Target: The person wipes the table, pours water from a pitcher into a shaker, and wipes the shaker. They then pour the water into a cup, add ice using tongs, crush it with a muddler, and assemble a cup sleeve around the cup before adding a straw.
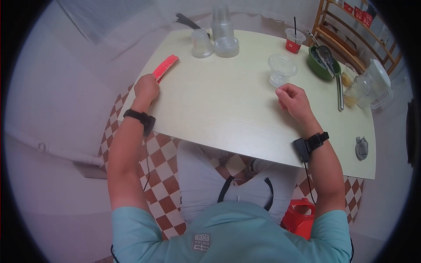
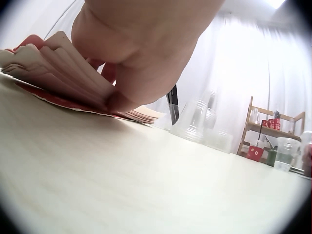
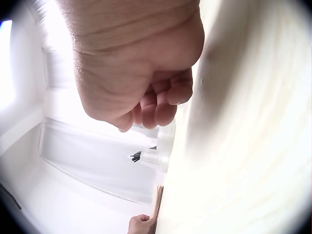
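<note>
At the table's left edge, my left hand [image 1: 147, 87] grips the near end of a stack of flat red paper cup sleeves [image 1: 166, 65]. In the left wrist view the thumb and fingers pinch this layered stack [image 2: 58, 68], its pale edges fanned out low over the tabletop. My right hand [image 1: 294, 103] holds nothing; its fingers curl loosely toward the palm [image 3: 165, 105]. Just beyond it stands a clear plastic cup with a wide clear top [image 1: 283, 65].
Stacked clear cups [image 1: 223, 30] and another clear cup [image 1: 201, 44] stand at the back. To the right are a red-sleeved cup [image 1: 293, 44], a green bowl [image 1: 318, 65] with utensils, a clear pitcher [image 1: 368, 87] and a grey object [image 1: 362, 149]. A wooden shelf [image 1: 333, 37] stands behind.
</note>
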`<state>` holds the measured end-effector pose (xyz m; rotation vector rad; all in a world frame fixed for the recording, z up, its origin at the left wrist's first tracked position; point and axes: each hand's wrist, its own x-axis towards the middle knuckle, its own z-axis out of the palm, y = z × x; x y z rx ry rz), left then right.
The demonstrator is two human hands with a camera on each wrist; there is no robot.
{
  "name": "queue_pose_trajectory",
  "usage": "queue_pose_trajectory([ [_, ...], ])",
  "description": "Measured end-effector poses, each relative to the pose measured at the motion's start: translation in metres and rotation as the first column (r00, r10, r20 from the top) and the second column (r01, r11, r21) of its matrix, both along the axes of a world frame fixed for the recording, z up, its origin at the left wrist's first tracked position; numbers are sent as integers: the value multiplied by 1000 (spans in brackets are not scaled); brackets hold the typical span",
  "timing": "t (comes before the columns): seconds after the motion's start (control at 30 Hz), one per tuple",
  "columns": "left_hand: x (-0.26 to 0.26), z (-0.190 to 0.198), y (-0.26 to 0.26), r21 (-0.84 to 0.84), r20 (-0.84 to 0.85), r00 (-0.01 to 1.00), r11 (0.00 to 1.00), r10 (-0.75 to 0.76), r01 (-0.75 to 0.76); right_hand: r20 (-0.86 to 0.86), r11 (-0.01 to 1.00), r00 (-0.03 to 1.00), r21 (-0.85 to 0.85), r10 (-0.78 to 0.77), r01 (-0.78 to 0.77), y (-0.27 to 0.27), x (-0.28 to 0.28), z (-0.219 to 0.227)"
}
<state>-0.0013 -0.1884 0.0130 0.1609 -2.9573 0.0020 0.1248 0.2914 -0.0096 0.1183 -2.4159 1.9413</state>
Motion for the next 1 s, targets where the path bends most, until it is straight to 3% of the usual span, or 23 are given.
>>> queue_pose_trajectory([
  [0.17, 14, 21, 13, 38, 91, 995, 998, 42, -46, -1, 1000, 1000, 18, -6, 6, -1, 1, 2],
  [0.27, 10, 17, 10, -11, 68, 996, 998, -58, 59, -5, 1000, 1000, 15, -11, 11, 0, 0, 0],
  [0.33, 14, 18, 17, -225, -177, 946, 947, -271, 229, -9, 1000, 1000, 8, -9, 9, 0, 0, -1],
  [0.37, 19, 20, 25, -226, -178, 944, 945, -278, 236, -14, 1000, 1000, 2, -4, 4, 0, 0, 0],
  [0.43, 35, 26, 46, -310, -507, 651, 824, -565, 474, -8, 1000, 1000, 0, -9, 9, -1, 1, 2],
  [0.47, 43, 28, 59, -310, -508, 646, 821, -570, 480, 0, 1000, 1000, 0, -3, 3, -1, 2, 4],
  [0.53, 59, 30, 89, -365, -589, 435, 705, -681, 609, 8, 1000, 1000, -1, 2, -1, -1, 2, 3],
  [0.57, 67, 29, 103, -365, -591, 431, 703, -682, 610, 14, 1000, 1000, -6, 16, -16, 0, 2, 3],
  [0.63, 80, 27, 129, -378, -615, 296, 603, -731, 702, 39, 999, 998, -30, 46, -45, 1, 4, 6],
  [0.67, 84, 24, 138, -381, -615, 295, 603, -731, 701, 69, 995, 994, -58, 79, -75, 2, 5, 6],
  [0.73, 89, 19, 152, -393, -620, 200, 521, -759, 758, 63, 986, 988, -92, 142, -136, 4, 4, 1],
  [0.87, 95, 27, 166, -374, -638, 177, 503, -749, 779, 37, 958, 965, -136, 258, -251, 1, 6, 1],
  [1.0, 95, 27, 171, -374, -659, 168, 514, -733, 772, 62, 968, 975, -151, 213, -202, 7, 5, -4],
])
